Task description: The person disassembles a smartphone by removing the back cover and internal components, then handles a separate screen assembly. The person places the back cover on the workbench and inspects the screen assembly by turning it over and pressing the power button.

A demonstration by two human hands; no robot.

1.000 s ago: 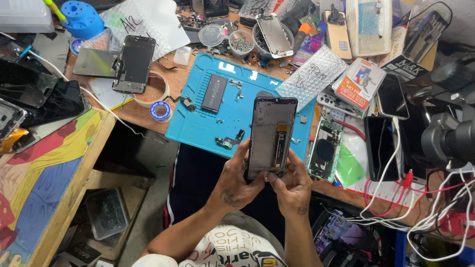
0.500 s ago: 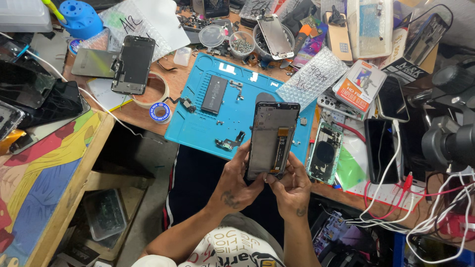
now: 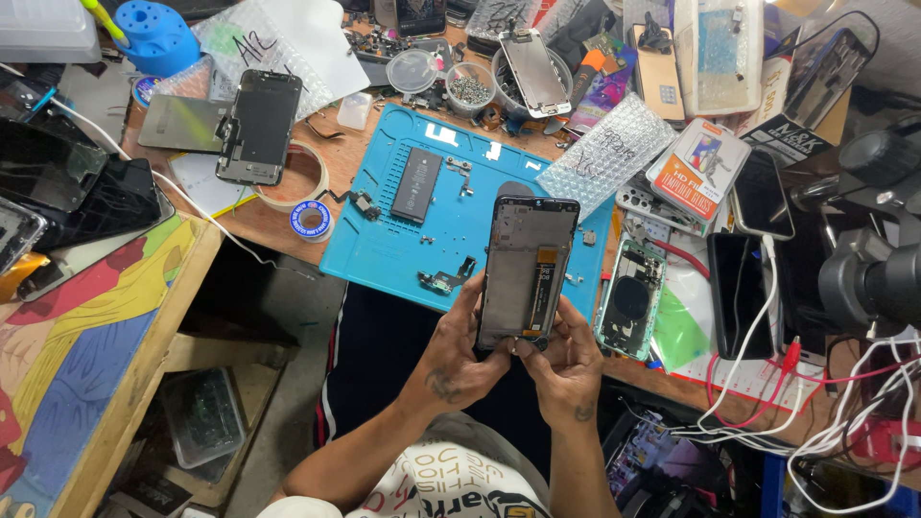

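Fingers (image 3: 484, 338) of both the left hand (image 3: 459, 357) and right hand (image 3: 568, 366) pinched the phone screen's (image 3: 528, 270) lower end, holding it upright over the bench's near edge, back facing up for inspection, above the blue mat (image 3: 451, 216).

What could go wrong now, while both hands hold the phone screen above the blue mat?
The phone screen is gripped only at its bottom edge by the left hand and right hand, so it might slip and fall. Small loose parts lie on the blue mat just below; a drop could scatter them.
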